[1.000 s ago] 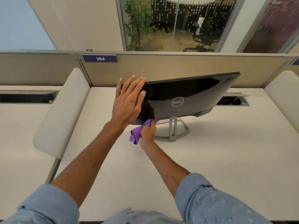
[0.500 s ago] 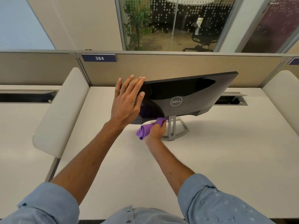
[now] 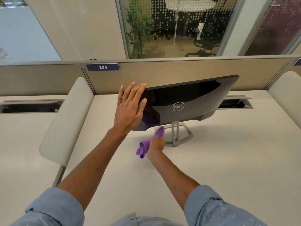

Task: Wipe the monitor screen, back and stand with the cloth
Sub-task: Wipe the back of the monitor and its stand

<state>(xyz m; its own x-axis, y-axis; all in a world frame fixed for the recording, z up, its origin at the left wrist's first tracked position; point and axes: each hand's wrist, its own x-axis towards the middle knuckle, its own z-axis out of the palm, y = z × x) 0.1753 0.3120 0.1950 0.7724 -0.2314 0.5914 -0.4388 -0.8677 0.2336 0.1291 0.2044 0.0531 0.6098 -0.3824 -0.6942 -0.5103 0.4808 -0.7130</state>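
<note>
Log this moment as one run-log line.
left hand: flat on monitor back, steadying | right hand: gripping purple cloth, at stand base | desk: monitor's back faces camera

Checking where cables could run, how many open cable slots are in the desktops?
2. One cable slot is in the desk on the left; the other cable slot lies behind the monitor's right end, partly hidden.
</note>
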